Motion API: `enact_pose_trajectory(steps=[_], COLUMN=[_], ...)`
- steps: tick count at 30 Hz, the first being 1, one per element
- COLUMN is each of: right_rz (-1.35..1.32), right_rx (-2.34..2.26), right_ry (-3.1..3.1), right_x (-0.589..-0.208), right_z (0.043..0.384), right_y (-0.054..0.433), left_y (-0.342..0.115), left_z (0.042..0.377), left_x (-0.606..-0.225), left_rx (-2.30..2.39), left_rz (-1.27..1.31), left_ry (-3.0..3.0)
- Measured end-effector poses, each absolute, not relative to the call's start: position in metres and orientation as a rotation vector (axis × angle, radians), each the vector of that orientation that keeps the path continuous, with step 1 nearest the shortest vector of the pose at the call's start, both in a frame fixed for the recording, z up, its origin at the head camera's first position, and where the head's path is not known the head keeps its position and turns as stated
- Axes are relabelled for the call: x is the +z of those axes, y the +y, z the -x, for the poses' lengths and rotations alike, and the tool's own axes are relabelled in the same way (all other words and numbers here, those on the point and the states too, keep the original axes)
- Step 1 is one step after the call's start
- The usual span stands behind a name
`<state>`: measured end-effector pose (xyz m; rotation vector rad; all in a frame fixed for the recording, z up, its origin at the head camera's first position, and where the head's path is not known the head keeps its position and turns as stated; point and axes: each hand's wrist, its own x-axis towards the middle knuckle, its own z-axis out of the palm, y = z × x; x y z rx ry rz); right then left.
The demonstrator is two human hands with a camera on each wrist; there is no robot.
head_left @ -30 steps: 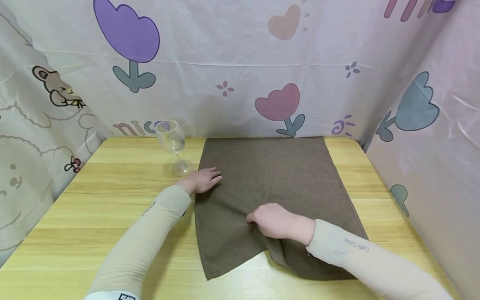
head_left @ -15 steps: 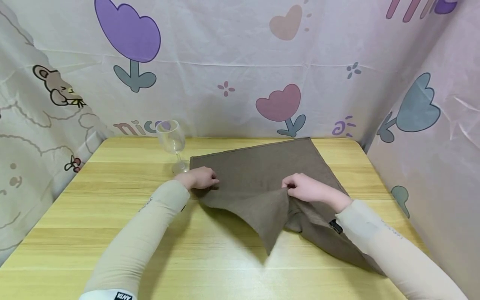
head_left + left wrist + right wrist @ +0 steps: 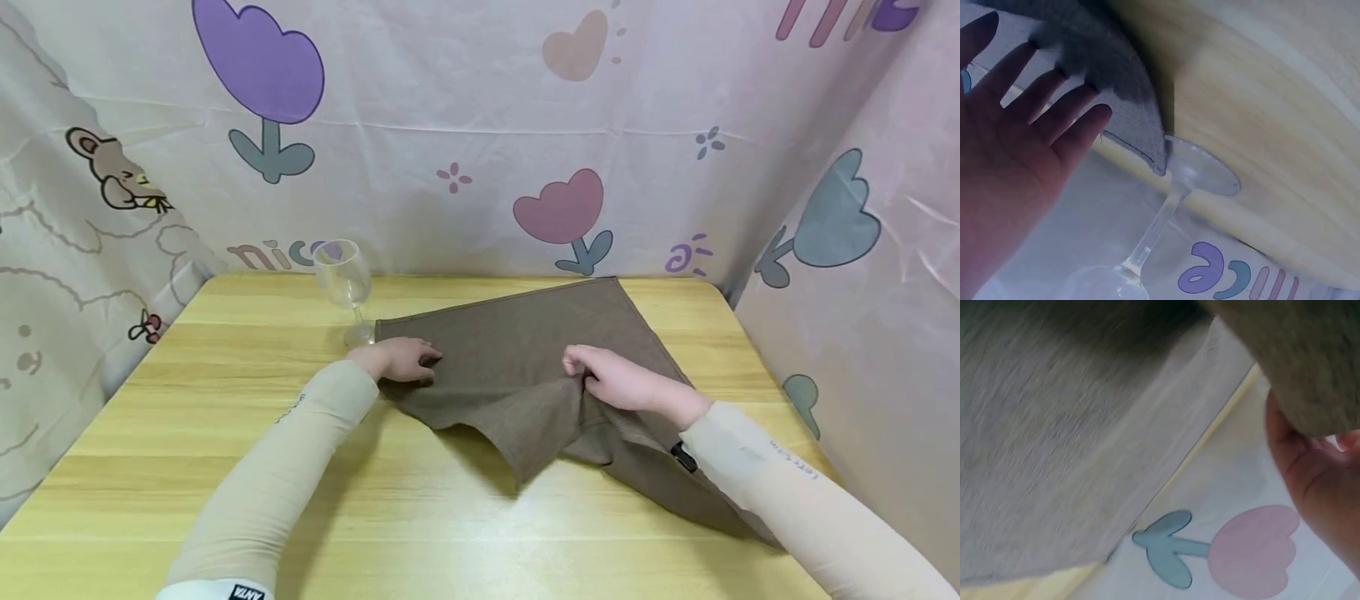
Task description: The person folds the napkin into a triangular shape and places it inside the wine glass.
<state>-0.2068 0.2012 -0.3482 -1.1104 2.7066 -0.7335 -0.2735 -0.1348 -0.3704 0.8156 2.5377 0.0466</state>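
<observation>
A brown cloth napkin (image 3: 495, 342) lies on the wooden table, its near part lifted and bunched. My right hand (image 3: 626, 379) pinches a raised fold of it, and a corner hangs loose to the left of that fold. In the right wrist view the thumb and fingers (image 3: 1322, 469) grip the napkin (image 3: 1054, 456). My left hand (image 3: 401, 360) is at the napkin's left edge. From the left wrist, that hand (image 3: 1022, 125) shows spread, nearly straight fingers, their tips against the cloth. Just behind it stands a clear wine glass (image 3: 343, 279), its foot partly hidden by the hand.
The napkin's corner (image 3: 1159, 167) overlaps the wine glass foot (image 3: 1210, 172) in the left wrist view. A printed fabric curtain (image 3: 450, 100) rises along the table's back edge and both sides. Bare wooden tabletop (image 3: 420, 525) spreads in front of the napkin.
The right hand has lifted the napkin's near part and moved it back and to the right. The napkin has turned, its back left corner coming forward. The left hand stays near the left edge.
</observation>
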Motion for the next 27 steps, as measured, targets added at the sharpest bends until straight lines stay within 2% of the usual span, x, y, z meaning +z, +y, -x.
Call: enact_pose_trajectory(steps=[7,17,23,27], right_rz=[1.185,0.887,1.073,1.189], right_rx=[-0.713,-0.476,0.054,0.195], right_ry=[2.724,2.836,3.012,3.066], right_x=[-0.344,-0.353,-0.373,-0.378], right_z=[0.22,0.219,0.216,0.217], right_y=[0.222,0.228,0.222,0.224], left_y=[-0.135,-0.133,-0.133,-0.133], left_z=[0.274,0.275,0.274,0.274], left_x=[-0.362,-0.36,-0.359,-0.359], left_rx=[0.027,0.045,0.042,0.052], left_rz=[-0.831,-0.788,-0.782,-0.772], left_ry=[2.556,2.573,2.585,2.582])
